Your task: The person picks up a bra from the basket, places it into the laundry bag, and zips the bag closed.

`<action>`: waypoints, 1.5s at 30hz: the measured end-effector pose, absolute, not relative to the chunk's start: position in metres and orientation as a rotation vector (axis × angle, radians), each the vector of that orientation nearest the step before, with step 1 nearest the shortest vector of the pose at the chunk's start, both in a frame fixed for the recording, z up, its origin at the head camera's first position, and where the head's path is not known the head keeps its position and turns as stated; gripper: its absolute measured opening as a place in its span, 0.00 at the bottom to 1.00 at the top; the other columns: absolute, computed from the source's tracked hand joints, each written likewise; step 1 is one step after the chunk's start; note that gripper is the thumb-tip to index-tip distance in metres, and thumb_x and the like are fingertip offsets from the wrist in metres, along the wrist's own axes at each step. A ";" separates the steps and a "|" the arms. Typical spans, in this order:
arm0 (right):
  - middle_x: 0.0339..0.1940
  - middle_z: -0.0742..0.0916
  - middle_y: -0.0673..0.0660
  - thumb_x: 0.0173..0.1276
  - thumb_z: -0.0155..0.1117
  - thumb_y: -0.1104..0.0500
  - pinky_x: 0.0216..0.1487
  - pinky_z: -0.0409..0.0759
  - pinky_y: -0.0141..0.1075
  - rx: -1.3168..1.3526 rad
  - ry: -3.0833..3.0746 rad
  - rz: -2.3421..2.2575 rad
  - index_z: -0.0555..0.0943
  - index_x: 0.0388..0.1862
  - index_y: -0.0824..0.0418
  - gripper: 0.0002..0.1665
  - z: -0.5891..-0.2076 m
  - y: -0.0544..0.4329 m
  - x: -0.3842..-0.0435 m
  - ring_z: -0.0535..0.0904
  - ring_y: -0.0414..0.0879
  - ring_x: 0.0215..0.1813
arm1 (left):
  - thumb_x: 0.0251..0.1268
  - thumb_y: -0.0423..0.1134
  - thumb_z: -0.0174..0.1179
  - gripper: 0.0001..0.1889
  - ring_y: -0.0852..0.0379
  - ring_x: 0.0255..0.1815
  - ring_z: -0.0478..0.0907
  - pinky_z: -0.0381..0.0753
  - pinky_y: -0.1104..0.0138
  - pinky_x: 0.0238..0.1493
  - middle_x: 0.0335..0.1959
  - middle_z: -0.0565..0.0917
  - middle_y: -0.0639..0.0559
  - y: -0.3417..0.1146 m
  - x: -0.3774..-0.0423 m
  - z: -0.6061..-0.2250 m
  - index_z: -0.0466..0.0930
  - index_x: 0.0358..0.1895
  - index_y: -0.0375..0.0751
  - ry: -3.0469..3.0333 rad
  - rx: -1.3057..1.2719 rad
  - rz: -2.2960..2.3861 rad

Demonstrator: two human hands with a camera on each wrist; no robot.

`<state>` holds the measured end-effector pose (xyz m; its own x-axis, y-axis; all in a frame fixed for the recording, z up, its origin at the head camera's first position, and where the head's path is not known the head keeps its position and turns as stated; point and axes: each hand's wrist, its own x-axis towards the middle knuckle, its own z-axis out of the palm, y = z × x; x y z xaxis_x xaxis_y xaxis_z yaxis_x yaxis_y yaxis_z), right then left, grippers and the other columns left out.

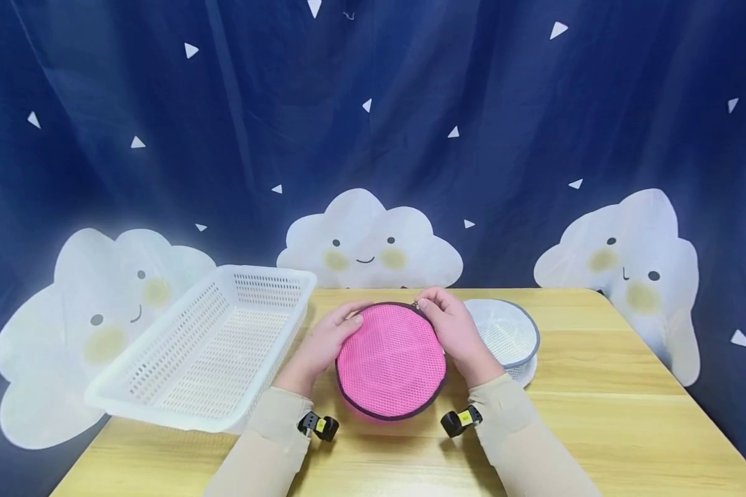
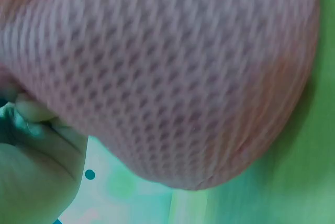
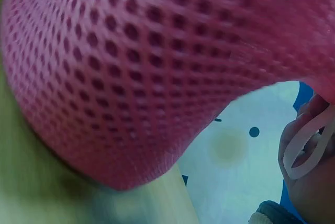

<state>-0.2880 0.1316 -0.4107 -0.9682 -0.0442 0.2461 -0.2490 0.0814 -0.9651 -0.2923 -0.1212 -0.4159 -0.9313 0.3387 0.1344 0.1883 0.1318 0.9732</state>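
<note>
A round pink mesh bag with a dark zippered rim is held up, tilted, over the middle of the table. My left hand grips its upper left rim, thumb on the near face. At the upper right rim, my right hand pinches the edge by the zipper pull. The bag's mesh side fills most of the left wrist view, with part of the left hand at the lower left. A pale loop lies across the right hand's fingers in the right wrist view.
A white perforated plastic basket stands on the left of the wooden table. Behind the right hand sits a white round mesh bag with grey trim. A dark blue curtain with cloud shapes hangs beyond the table.
</note>
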 end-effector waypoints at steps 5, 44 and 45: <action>0.40 0.83 0.57 0.78 0.57 0.58 0.46 0.74 0.41 0.348 -2.208 2.014 0.80 0.44 0.63 0.10 -0.414 0.132 -0.289 0.76 0.51 0.45 | 0.78 0.44 0.55 0.16 0.52 0.41 0.82 0.79 0.62 0.50 0.44 0.84 0.45 -0.122 -0.293 -0.419 0.80 0.57 0.38 2.278 0.655 1.810; 0.40 0.83 0.55 0.79 0.54 0.59 0.39 0.78 0.35 0.414 -2.196 2.073 0.81 0.49 0.64 0.12 -0.414 0.131 -0.291 0.79 0.45 0.36 | 0.77 0.46 0.57 0.16 0.57 0.29 0.71 0.72 0.68 0.31 0.26 0.74 0.52 -0.123 -0.298 -0.419 0.76 0.30 0.40 2.317 0.161 2.359; 0.42 0.84 0.56 0.80 0.53 0.58 0.38 0.78 0.35 0.423 -2.196 2.084 0.81 0.52 0.63 0.13 -0.414 0.131 -0.291 0.79 0.45 0.36 | 0.77 0.47 0.57 0.16 0.57 0.29 0.71 0.72 0.68 0.32 0.27 0.75 0.52 -0.123 -0.299 -0.419 0.77 0.31 0.40 2.292 0.123 2.389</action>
